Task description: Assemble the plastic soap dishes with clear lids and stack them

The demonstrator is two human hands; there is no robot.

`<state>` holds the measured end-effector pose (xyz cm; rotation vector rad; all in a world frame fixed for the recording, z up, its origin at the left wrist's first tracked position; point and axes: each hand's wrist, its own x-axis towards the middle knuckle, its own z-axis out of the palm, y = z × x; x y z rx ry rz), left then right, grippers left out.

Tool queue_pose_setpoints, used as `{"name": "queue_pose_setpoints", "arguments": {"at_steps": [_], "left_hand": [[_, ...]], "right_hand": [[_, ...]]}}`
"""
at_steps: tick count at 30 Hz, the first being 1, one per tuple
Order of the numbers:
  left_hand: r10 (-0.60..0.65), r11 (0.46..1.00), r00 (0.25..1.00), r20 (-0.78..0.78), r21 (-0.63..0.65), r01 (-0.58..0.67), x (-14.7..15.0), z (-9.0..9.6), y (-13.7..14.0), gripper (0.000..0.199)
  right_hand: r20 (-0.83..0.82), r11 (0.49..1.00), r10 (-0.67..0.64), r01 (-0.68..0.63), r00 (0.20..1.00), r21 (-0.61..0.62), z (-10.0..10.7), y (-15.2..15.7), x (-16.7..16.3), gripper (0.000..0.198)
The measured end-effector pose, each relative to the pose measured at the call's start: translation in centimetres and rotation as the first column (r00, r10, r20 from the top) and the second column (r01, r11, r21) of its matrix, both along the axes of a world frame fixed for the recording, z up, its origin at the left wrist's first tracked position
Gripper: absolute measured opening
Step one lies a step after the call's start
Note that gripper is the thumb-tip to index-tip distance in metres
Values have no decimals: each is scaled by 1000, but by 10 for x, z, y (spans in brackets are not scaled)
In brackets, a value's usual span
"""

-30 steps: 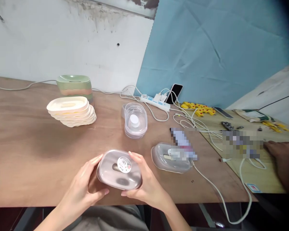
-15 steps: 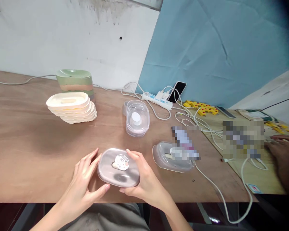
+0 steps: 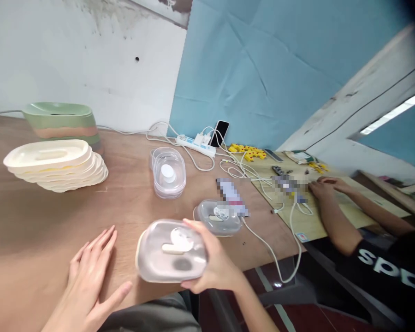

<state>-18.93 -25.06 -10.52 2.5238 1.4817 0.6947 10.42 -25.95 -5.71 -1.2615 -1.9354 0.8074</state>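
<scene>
While right hand [image 3: 218, 263] grips box [image 3: 155, 258], left hand [image 3: 88, 279] splayed over table [image 3: 127, 207]; blue sheet [image 3: 283, 69] behind.

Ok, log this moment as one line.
Right hand: grips clear-lidded container | Left hand: open, apart from container, over table | Nearby: similar container, cream stack, clear plastic stack

You face a stained white wall [image 3: 90, 69], a blue sheet [image 3: 228, 69] to its right; before you, a brown table [image 3: 131, 203] adjoins a paler one [image 3: 313, 225], above dark red floor [image 3: 318, 319].
</scene>
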Motion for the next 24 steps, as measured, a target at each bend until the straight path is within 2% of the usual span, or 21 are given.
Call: {"name": "queue_pose_setpoints", "arguments": {"at_steps": [4,7,9,14,18,20,21,24], "left_hand": [[3,1000,1000,17,0,-3,0,-3,1,60],[1,999,1000,-9,43,-1,1,-7,2,59],[12,998,1000,-8,58,-11,3,-9,2,57],[14,997,1000,-17,73,-13,4,-7,1,51],[-4,998,996,-87,59,9,-1,-8,1,53],[-7,998,994,-108,66,15,-2,-8,1,54],[-12,997,993,-119,80,21,-2,-8,1,55],[-15,985,986,-164,169,43,3,-7,1,56]], "right_hand": [[66,972,-231,227,971,62,41,-4,65,97],[110,952,-305,300,946,61,57,9,102,93],[136,955,-295,296,946,14,56,21,115,93],[166,966,-211,232,963,-116,40,35,130,95],[126,975,-142,161,982,-154,37,34,151,116],[55,980,-185,188,981,-65,46,37,156,115],[11,973,-230,230,973,12,54,40,154,108],[-71,886,-370,375,926,273,85,53,125,74]]}}
